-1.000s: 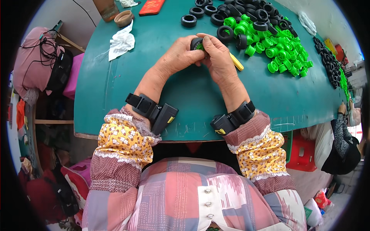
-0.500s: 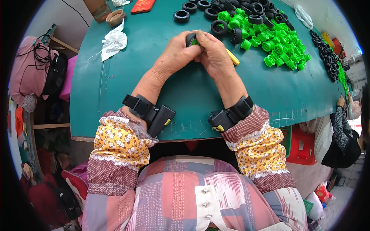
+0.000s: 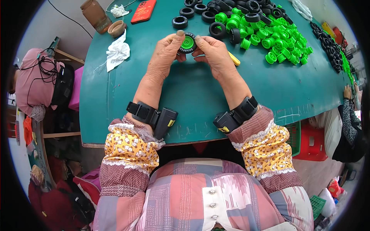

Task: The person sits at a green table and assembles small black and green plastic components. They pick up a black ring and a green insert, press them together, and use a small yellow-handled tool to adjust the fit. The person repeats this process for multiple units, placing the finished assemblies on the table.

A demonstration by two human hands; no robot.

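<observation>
Between my two hands is a small toy wheel [image 3: 187, 43], a black tyre with a bright green rim seated inside it, its round face turned up toward me. My left hand [image 3: 166, 52] grips its left side, thumb on the upper edge. On the other side my right hand [image 3: 213, 52] pinches the tyre's right edge between thumb and fingers. Just right of that hand lies a yellow handle [image 3: 234, 59], partly hidden. Beyond it spreads a heap of green rims [image 3: 279, 42], with loose black tyres [image 3: 217, 30] beside and behind it.
A crumpled white tissue [image 3: 117, 52], a brown jar [image 3: 95, 16], its round lid [image 3: 116, 28] and a red phone-like slab [image 3: 143, 10] lie at the far left of the green table [image 3: 115, 115]. Another person's hand [image 3: 347, 91] is at the right edge, near more tyres [image 3: 327, 46].
My hands have drawn slightly apart and turned the wheel, so its green rim now faces up in full view. The whole view has shifted a little.
</observation>
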